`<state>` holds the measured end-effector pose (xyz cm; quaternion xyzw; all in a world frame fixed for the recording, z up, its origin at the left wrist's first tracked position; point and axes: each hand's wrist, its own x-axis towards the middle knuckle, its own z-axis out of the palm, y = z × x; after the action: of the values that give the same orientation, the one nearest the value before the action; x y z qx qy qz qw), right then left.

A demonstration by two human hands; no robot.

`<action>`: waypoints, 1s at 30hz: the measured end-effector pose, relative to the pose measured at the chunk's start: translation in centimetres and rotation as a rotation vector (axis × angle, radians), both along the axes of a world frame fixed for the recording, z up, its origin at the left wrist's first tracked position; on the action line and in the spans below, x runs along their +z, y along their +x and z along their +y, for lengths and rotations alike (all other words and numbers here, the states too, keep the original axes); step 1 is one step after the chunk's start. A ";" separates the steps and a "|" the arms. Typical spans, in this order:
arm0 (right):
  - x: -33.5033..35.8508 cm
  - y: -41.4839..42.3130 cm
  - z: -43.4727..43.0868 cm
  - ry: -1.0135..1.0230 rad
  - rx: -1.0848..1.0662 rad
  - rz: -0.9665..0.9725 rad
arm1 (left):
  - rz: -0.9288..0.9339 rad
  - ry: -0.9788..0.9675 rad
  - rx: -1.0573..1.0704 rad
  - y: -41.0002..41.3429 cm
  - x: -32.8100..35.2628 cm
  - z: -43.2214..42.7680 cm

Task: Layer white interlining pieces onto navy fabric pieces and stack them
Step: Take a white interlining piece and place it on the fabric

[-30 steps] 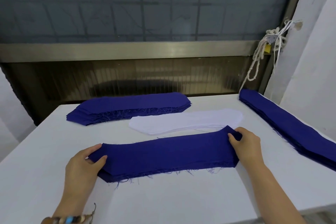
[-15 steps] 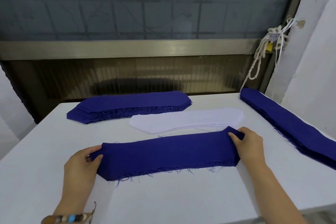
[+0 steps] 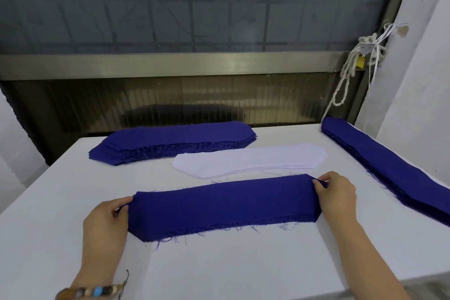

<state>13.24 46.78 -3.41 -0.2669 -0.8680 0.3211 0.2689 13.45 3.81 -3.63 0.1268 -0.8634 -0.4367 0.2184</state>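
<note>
step: you seem to be squaring the navy stack near you on the counter | fingers: left hand pinches its left end, right hand grips its right end | next: likely let go, reach the interlining just behind, lay one flush

– What lies past the tabletop's far edge?
– A ribbed brown panel, a brushed metal rail above it, then dark gridded window glass.
– And by the far right corner?
– A knotted white rope hangs there with a yellow tag, beside a pale wall.
</note>
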 end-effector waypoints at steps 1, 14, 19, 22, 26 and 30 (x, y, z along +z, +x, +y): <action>0.0 0.0 0.0 0.001 0.004 -0.001 | -0.001 -0.003 0.010 0.0 0.1 0.0; -0.2 -0.1 0.0 0.006 0.003 0.007 | 0.003 0.037 0.056 0.4 0.4 0.4; -0.4 -0.2 0.0 0.035 -0.019 -0.004 | 0.015 0.063 0.045 0.6 0.3 0.3; -0.5 -0.2 0.1 0.035 -0.030 -0.015 | 0.034 0.063 0.036 0.6 0.3 0.2; -0.5 -0.3 0.2 0.011 -0.024 -0.013 | 0.036 0.066 0.032 0.4 0.1 0.1; -0.4 -0.1 0.1 0.009 -0.009 0.011 | 0.039 0.021 0.031 0.2 -0.1 -0.1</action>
<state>13.15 46.88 -3.77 -0.2678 -0.8668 0.3175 0.2760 13.68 3.75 -3.73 0.1342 -0.8523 -0.4447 0.2406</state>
